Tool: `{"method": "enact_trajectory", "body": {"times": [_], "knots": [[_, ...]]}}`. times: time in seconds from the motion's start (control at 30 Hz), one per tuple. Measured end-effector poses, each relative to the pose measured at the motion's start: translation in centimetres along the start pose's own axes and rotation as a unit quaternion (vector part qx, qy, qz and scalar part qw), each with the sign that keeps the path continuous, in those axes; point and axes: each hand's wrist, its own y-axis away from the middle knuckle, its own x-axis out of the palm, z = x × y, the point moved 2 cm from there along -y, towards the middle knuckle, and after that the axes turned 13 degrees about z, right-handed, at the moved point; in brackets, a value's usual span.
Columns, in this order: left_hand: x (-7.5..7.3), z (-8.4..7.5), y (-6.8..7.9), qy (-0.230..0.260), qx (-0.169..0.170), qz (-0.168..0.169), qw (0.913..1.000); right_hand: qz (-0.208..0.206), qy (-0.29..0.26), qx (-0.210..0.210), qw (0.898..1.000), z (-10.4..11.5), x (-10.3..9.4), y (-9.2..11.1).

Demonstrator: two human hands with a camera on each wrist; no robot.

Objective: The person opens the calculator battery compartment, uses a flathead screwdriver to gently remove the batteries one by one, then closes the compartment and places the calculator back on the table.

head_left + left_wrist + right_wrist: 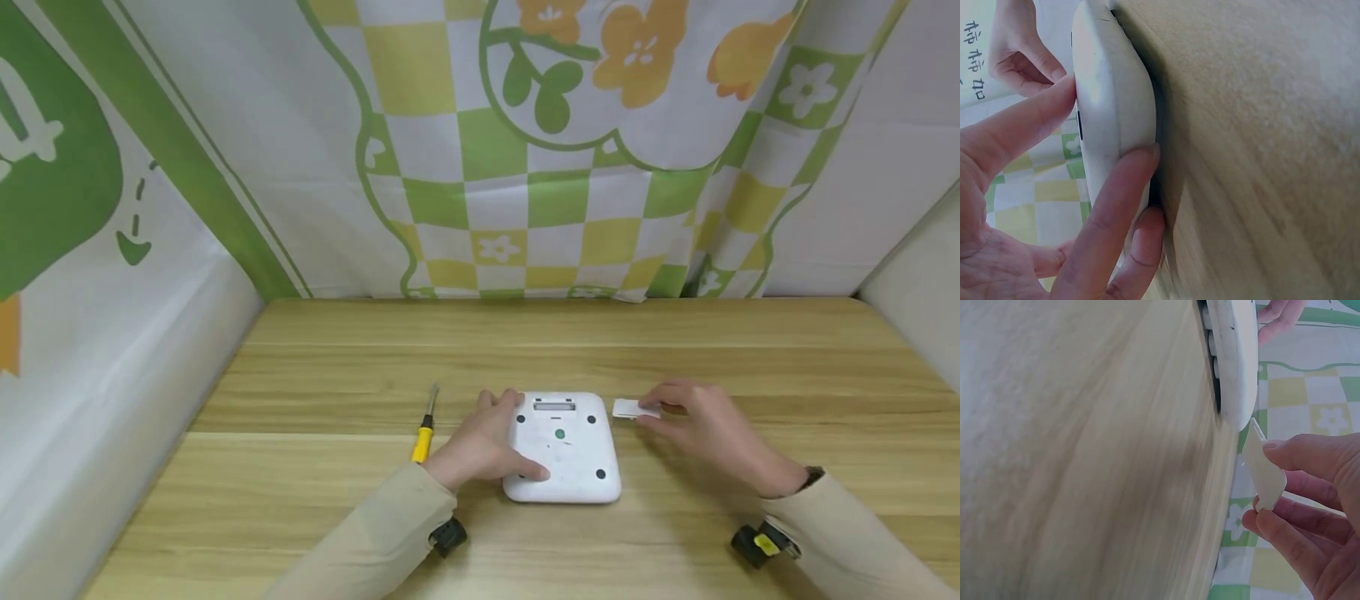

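A white square calculator (pixel 566 467) lies face down, its dark round feet and a slot-like battery compartment (pixel 554 407) showing. My left hand (pixel 483 446) grips it along the left side, with the thumb over the back. In the left wrist view, fingers (pixel 1119 206) curl against the calculator's rounded edge (pixel 1116 81). To the right of it, my right hand (pixel 697 429) pinches a small white battery cover (pixel 628 408) between thumb and fingers. The right wrist view shows this thin cover (pixel 1263 469) tilted near the calculator's corner, with light keys (pixel 1212 342) under the body.
A screwdriver (pixel 423 437) with a yellow and black handle lies left of the left hand, tip pointing away. The wooden table (pixel 315 500) ends at a checkered, flowered curtain (pixel 495 200) behind. White cloth (pixel 165 350) borders the left side.
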Motion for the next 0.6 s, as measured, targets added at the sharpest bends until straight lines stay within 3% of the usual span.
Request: {"method": "enact_trajectory", "body": {"times": [0.37,0.6], "knots": [[-0.1,-0.1,0.0,-0.005,-0.002,-0.003,1.0,-0.009,0.011,0.002,1.0,-0.9,-0.3,0.7],[0.0,-0.1,0.0,-0.004,-0.002,-0.002,1.0,0.011,0.011,0.036,0.999,-1.6,-0.7,1.5]]}}
